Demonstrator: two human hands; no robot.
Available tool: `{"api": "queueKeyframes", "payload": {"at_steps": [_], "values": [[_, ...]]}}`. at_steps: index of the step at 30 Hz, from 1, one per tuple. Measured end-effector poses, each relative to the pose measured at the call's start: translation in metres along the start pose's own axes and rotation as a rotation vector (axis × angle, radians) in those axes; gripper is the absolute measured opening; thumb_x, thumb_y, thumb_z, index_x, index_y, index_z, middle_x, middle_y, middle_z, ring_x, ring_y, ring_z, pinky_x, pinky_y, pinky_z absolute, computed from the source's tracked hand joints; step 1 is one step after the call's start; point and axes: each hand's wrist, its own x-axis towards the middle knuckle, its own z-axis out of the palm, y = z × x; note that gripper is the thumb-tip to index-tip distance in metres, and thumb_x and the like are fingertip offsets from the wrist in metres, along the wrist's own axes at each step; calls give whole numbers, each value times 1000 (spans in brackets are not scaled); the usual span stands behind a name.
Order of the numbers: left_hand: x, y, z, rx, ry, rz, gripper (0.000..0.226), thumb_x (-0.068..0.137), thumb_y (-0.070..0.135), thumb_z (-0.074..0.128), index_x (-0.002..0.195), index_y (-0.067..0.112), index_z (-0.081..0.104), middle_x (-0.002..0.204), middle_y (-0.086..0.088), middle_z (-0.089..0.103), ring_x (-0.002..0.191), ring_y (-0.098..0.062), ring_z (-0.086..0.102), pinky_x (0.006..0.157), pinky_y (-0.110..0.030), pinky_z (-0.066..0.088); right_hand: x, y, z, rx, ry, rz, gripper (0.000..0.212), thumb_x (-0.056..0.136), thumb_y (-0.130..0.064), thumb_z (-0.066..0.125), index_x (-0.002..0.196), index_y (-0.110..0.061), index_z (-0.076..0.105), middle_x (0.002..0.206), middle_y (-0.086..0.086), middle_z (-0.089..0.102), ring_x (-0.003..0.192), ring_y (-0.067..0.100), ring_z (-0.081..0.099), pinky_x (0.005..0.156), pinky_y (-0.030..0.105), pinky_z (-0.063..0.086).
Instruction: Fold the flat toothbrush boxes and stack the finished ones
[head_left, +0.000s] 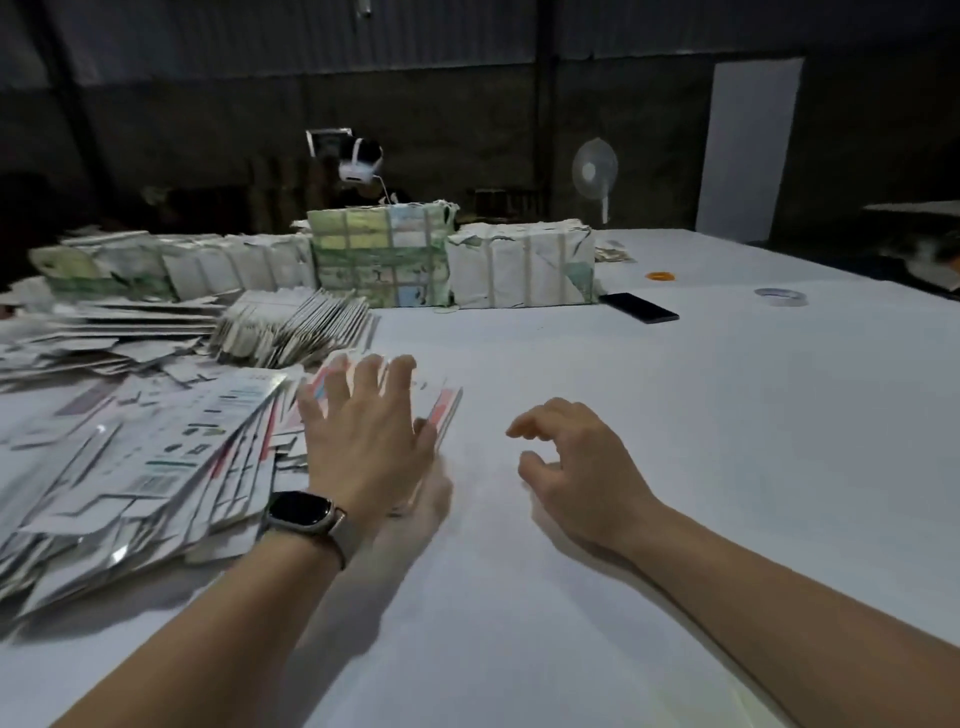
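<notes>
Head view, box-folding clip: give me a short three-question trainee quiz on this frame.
1. True or false: the right hand holds a box.
2. Which wrist wears the watch?
3. The left hand is over: A) the phone B) a flat box C) the tape roll

Key: 1 false, it hangs loosely curled and holds nothing; 2 left; 3 B.

- White table (649, 493): the work surface.
- Flat boxes (156, 457), fanned at left.
- Wrapped bundles (384, 257) along the far edge.
- Phone (639, 307), tape roll (781, 297).
</notes>
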Motion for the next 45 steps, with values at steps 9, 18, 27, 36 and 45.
{"api": "queueKeyframes", "payload": {"at_steps": [9, 18, 27, 36, 45], "values": [[1, -7, 3, 17, -140, -2, 62, 89, 19, 50, 144, 33, 25, 123, -2, 60, 112, -32, 58, 92, -47, 40, 3, 8, 2, 86, -9, -9, 22, 86, -17, 60, 98, -36, 61, 98, -17, 60, 97, 2, 53, 80, 23, 43], [-6, 18, -13, -358, 349, 249, 57, 82, -9, 42, 132, 14, 57, 108, -12, 68, 85, -37, 65, 61, -42, 53, 9, 5, 1, 322, 56, 162, 25, 93, -26, 64, 117, -33, 59, 88, -12, 63, 82, 5, 61, 83, 34, 55], [-19, 56, -10, -1532, -464, -271, 56, 85, -9, 51, 133, 19, 51, 104, -10, 70, 92, -26, 67, 87, -47, 55, 15, -9, -2, 1021, 104, 326, 40, 85, -35, 58, 123, -24, 54, 112, 3, 73, 96, 24, 73, 75, 41, 61], [-35, 55, -8, -1812, -510, -402, 64, 104, 60, 28, 101, 21, 78, 102, -12, 78, 88, -29, 77, 68, -36, 63, 1, -24, 8, 835, -78, 301, 22, 100, -18, 55, 118, -29, 61, 105, 6, 74, 87, 22, 74, 75, 41, 62], [-37, 48, -3, -1822, -492, -420, 80, 96, 75, 15, 102, 30, 81, 112, -10, 76, 101, -29, 75, 71, -36, 63, -2, -26, 6, 742, -141, 178, 27, 91, -42, 54, 114, -34, 64, 106, -4, 73, 90, 17, 74, 76, 43, 63]]}}
